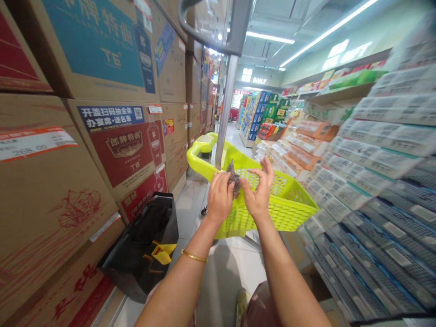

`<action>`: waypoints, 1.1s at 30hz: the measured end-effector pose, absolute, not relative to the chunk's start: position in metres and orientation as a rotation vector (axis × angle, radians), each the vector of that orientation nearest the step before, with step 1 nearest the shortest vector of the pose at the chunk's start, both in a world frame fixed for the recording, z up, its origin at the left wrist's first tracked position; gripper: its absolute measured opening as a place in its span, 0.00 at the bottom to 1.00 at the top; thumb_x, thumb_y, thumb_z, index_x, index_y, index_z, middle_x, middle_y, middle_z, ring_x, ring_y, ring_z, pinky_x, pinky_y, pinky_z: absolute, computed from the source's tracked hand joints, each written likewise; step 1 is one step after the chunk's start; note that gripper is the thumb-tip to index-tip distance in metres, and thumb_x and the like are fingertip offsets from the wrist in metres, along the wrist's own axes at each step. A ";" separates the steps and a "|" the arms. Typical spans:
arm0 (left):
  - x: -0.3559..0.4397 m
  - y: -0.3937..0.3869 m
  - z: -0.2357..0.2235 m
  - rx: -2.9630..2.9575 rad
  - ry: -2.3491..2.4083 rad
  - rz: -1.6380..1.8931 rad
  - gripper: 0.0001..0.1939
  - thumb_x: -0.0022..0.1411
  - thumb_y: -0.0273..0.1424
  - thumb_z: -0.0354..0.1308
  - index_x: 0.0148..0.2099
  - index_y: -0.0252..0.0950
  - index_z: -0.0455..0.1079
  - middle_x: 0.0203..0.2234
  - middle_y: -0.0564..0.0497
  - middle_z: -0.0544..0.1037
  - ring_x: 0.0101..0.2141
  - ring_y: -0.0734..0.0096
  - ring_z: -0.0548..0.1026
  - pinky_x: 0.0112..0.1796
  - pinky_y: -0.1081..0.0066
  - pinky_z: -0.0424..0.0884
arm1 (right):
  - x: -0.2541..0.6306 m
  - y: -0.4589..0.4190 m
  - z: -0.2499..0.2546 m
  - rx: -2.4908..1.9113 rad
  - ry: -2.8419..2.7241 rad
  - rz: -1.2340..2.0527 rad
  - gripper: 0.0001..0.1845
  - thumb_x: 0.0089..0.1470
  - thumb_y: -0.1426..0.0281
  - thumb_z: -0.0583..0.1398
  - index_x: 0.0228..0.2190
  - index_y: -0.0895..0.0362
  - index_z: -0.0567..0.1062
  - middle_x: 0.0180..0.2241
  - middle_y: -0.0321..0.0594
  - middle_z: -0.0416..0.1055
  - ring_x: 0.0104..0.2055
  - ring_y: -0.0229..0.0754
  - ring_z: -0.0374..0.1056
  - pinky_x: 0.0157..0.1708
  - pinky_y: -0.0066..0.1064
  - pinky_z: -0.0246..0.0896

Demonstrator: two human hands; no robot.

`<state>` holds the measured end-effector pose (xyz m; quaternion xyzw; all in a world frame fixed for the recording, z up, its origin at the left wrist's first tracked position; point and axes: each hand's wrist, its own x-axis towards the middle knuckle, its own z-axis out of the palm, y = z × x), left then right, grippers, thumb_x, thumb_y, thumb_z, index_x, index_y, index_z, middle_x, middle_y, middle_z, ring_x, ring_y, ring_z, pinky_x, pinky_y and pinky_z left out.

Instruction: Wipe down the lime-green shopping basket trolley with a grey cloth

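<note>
A small grey crumpled rag sits between my two hands, in front of the lime-green plastic basket of a trolley. My left hand is closed on the rag, fingertips pinching its left side. My right hand is on the other side with fingers bent and spread apart. Its thumb tip is close to the rag's right edge; whether it touches I cannot tell. Behind my left hand rises a metal pole with a grey plastic frame at its top.
Stacked liquor cartons wall the left side. On the floor stands a black bag with a yellow piece on it. Wrapped tissue packs are piled high on the right. An aisle with boxed goods runs ahead.
</note>
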<state>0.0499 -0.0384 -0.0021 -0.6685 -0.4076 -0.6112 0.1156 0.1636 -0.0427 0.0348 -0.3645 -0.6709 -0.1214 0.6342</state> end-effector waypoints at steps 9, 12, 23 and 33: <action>0.055 -0.035 0.009 -2.248 -1.123 -1.920 0.22 0.67 0.36 0.43 0.61 0.36 0.54 0.53 0.42 0.70 0.52 0.67 0.69 0.53 0.64 0.66 | 0.173 -0.032 0.007 -0.740 -1.817 0.006 0.37 0.55 0.47 0.48 0.59 0.55 0.55 0.58 0.51 0.58 0.61 0.48 0.54 0.58 0.46 0.54; 0.054 -0.037 0.013 -2.354 -1.117 -1.887 0.23 0.68 0.35 0.41 0.63 0.36 0.50 0.55 0.41 0.68 0.53 0.67 0.69 0.53 0.65 0.67 | 0.175 -0.030 0.005 -0.778 -1.782 0.044 0.30 0.58 0.52 0.48 0.57 0.54 0.59 0.58 0.48 0.59 0.61 0.46 0.54 0.59 0.45 0.52; 0.034 -0.032 0.019 -2.086 -1.197 -1.312 0.17 0.66 0.25 0.41 0.49 0.34 0.68 0.52 0.44 0.71 0.61 0.64 0.57 0.61 0.55 0.54 | 0.155 -0.029 0.038 -0.881 -1.373 -0.053 0.12 0.56 0.62 0.55 0.38 0.56 0.70 0.43 0.43 0.66 0.49 0.42 0.63 0.51 0.38 0.60; 0.032 -0.025 0.011 -2.094 -1.183 -1.183 0.18 0.67 0.28 0.40 0.52 0.32 0.67 0.49 0.44 0.74 0.55 0.66 0.66 0.61 0.59 0.57 | 0.135 -0.008 0.008 -0.999 -1.482 -0.161 0.12 0.58 0.67 0.49 0.39 0.56 0.68 0.40 0.46 0.66 0.45 0.43 0.60 0.48 0.41 0.58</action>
